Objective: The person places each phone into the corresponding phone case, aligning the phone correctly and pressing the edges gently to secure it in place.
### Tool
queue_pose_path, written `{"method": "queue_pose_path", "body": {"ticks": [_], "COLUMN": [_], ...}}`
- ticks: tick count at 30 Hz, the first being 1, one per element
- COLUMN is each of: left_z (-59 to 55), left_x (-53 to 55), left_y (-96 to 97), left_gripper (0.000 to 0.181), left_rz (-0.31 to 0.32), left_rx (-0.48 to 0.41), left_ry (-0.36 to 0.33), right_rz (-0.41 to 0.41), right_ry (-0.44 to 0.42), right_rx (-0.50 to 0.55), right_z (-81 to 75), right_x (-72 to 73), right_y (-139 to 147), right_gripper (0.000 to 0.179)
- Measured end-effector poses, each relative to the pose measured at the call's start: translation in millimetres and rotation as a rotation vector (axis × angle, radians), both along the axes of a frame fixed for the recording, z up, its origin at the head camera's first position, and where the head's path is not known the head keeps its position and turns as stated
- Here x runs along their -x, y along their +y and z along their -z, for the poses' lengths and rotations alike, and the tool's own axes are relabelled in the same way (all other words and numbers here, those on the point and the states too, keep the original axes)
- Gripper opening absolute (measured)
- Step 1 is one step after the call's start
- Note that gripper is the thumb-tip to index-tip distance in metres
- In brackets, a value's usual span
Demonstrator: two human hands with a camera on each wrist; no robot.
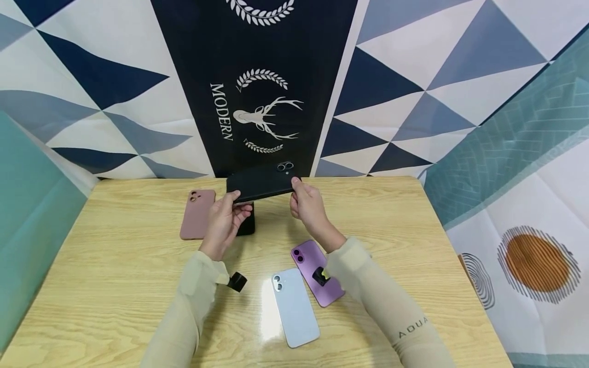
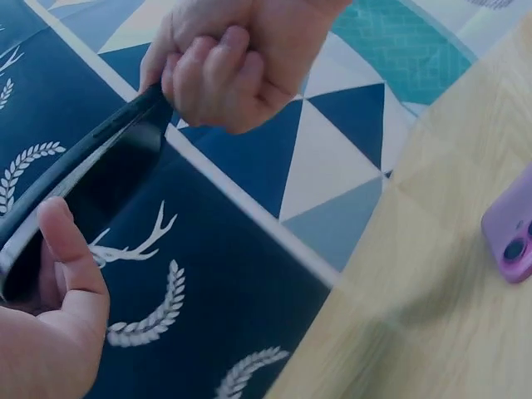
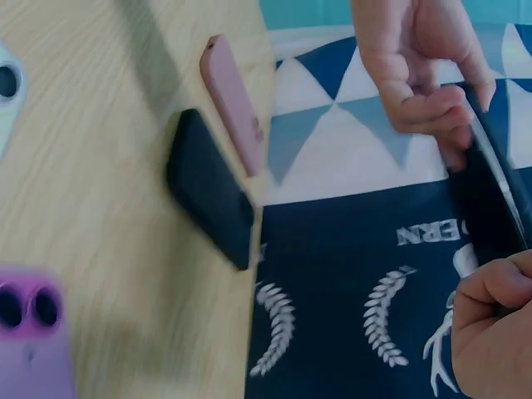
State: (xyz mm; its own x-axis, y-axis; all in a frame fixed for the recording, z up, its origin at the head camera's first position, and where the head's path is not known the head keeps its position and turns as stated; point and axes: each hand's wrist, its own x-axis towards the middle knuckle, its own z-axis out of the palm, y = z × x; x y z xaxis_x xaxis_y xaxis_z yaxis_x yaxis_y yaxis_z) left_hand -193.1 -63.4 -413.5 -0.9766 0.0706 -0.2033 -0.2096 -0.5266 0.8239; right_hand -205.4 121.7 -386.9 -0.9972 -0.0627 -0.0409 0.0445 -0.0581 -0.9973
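Both hands hold a phone in a black case (image 1: 262,183) raised over the table's far edge, its two camera lenses facing up at the right end. My left hand (image 1: 223,222) grips the left end, thumb on the near edge. At the right corner, my right hand (image 1: 310,207) pinches the phone, its other fingers curled. A silver edge shows between the case and the dark glossy face in the left wrist view, where the right hand (image 2: 229,71) is at the top. Whether the case sits fully on the phone I cannot tell.
On the wooden table (image 1: 138,286) lie a dusty-pink phone or case (image 1: 195,220), a black one (image 1: 247,225) partly behind the left hand, a light-blue phone (image 1: 295,309) and a purple phone (image 1: 329,294) partly under the right sleeve. A patterned cloth (image 1: 391,76) hangs behind.
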Motion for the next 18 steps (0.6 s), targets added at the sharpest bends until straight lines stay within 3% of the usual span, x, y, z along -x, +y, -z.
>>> {"method": "queue_pose_path", "body": {"ticks": [5,11,18], "left_z": [3.4,3.6,1.6], "left_x": [0.8,1.1,1.5], "left_y": [1.9,1.2,3.4], "left_gripper": [0.02,0.019,0.02], "left_rz": [-0.019,-0.006,0.005], "left_rx": [-0.047,0.0,0.016], "left_ry": [-0.021,0.019,0.019], "right_rz": [0.016,0.033,0.016], "right_ry": [0.021,-0.008,-0.011], "right_rx": [0.066,0.085,0.129], "right_z": [4.8,8.3,9.2], "right_x": [2.8,2.7,2.3], "right_y": [-3.1,0.7,4.8], "right_gripper": [0.055,0.05,0.051]}}
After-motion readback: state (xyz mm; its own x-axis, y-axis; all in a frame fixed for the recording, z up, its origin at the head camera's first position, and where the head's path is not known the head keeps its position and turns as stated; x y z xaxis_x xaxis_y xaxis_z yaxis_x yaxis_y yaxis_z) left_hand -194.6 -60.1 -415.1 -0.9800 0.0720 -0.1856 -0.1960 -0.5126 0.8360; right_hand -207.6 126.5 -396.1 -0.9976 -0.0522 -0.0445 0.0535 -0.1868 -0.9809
